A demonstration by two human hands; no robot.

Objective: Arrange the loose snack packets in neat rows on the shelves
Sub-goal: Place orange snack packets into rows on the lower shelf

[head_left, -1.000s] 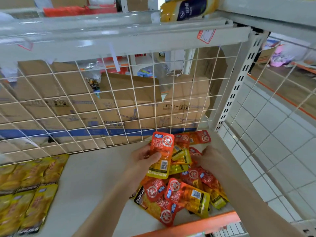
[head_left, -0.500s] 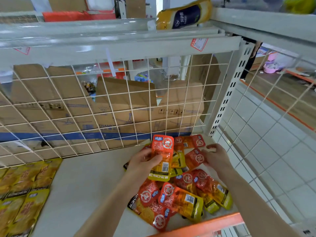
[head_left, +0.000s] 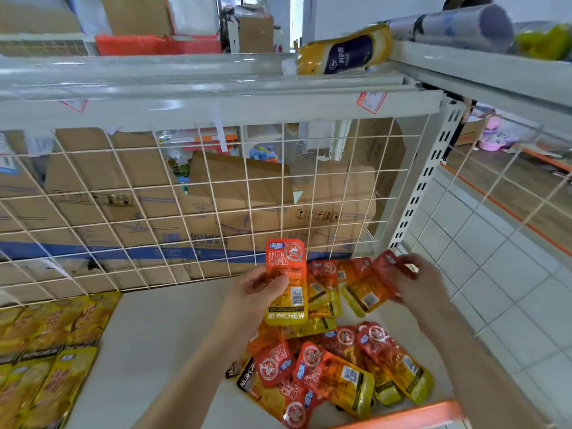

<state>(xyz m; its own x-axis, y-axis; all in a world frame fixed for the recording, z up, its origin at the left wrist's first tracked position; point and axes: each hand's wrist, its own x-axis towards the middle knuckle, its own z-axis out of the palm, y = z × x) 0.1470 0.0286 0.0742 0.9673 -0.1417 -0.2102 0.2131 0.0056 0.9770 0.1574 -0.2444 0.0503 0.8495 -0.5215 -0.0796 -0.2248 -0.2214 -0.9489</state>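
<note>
- On the far left of the shelf [head_left: 161, 329], yellow packets [head_left: 46, 351] lie flat in overlapping rows. That stretch looks finished.
- In the middle, the shelf's white surface shows between those rows and the rest, which I judge to be room for the next rows.
- Right of centre, the left hand [head_left: 260, 289] grasps an orange packet [head_left: 286, 280] upright above the shelf, thumb across its front. I cannot tell whether more are stacked behind it.
- Below and beside it, a pile [head_left: 334, 373] of red and orange packets lies jumbled in the front right corner, overlapping at all angles. None is in a row yet, so this looks like most of the work left.
- At the right, the right hand [head_left: 418, 283] pinches a red packet [head_left: 368, 289] by its top end, at the back of the pile near the mesh.
</note>
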